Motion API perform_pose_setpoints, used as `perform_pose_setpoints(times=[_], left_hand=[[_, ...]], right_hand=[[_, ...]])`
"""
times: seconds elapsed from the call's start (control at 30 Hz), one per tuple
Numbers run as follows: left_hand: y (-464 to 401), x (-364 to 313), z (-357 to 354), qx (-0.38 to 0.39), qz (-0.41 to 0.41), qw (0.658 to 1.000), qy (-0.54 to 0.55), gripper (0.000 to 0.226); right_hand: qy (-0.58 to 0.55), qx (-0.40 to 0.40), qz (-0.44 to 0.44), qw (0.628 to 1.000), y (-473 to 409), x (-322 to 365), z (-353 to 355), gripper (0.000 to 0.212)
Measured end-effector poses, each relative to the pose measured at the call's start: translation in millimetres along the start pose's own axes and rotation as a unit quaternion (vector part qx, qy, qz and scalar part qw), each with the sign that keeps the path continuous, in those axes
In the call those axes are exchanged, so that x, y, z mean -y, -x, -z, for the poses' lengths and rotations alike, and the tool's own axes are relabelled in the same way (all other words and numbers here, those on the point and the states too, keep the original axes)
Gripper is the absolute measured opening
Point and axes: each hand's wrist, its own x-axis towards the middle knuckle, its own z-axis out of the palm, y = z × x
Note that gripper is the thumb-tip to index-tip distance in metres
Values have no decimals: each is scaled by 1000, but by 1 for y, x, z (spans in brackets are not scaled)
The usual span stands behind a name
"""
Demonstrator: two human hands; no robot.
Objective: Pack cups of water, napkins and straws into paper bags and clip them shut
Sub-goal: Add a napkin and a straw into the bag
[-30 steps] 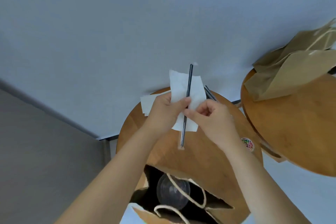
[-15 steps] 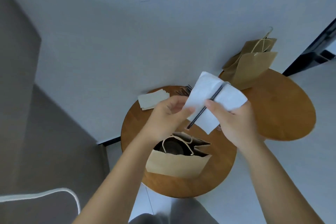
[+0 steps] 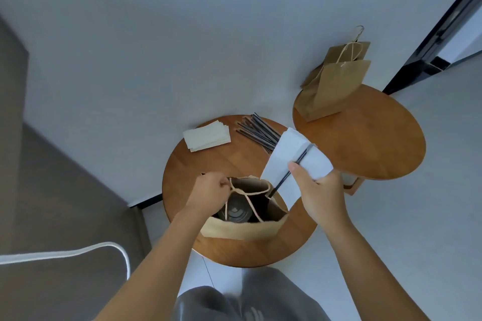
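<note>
Fig., head view, L to R as I read it. Far L: grey wall panel and a white cord [image 3: 78, 251] looping low across it. On the near round table [image 3: 182, 164], back edge: stack of napkins [image 3: 207, 135], w/ a loose bundle of dark straws [image 3: 257, 131] just beside it to the R. Centre-front of the same table: open paper bag [image 3: 242, 228], upright, mouth facing me; inside I see a clear cup [image 3: 236, 212] w/ lid, standing on the bag's floor. Left hand [image 3: 210, 190] sits at the bag's L rim, fingers curled and pinching the twine handle [image 3: 246, 194] where it meets the rim. Right hand [image 3: 319, 190] is above the bag's R corner, thumb on top and fingers curled beneath, pinching a white napkin [image 3: 292, 154] and a single dark straw [image 3: 289, 172] together; the straw lies diagonally across the napkin, its lower tip just at the bag's mouth, napkin's lower edge overlapping the R rim. Further R: second round table [image 3: 378, 143], apart from the first, carrying a folded-top paper bag [image 3: 336, 86] w/ twine handles up, and another bag close behind it; I cannot tell what holds the top closed. Far R: dark door frame [image 3: 443, 34]. Bottom centre: my grey trouser leg [image 3: 247, 302].
</note>
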Motion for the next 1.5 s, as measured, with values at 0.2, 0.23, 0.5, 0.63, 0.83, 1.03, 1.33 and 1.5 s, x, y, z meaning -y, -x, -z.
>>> perform_pose_setpoints(times=[0.2,0.23,0.5,0.63,0.83,1.03,1.33,1.5], left_hand=[[-7,-9,-4,129,-153,970,-141,73],[-8,-10,-8,125,-177,960,-180,85],[-19,-3,-35,169,-175,906,-346,138],[-21,5,-40,172,-162,907,-349,141],[-21,13,-38,178,-148,908,-349,145],[-21,9,-34,175,-158,908,-346,142],[-18,1,-3,101,-145,976,-130,78],[15,33,5,-194,-9,977,92,31]], right_hand=[[-22,3,-14,1000,2,-6,-15,35],[-24,0,-17,1000,2,-7,-16,34],[-56,16,-10,998,19,-17,-37,31],[-6,23,41,999,24,-33,-57,19],[193,1,43,980,16,-65,-67,21],[298,57,19,953,7,-69,-62,36],[109,60,31,992,11,-61,-41,19],[148,85,-24,985,14,-81,-30,30]])
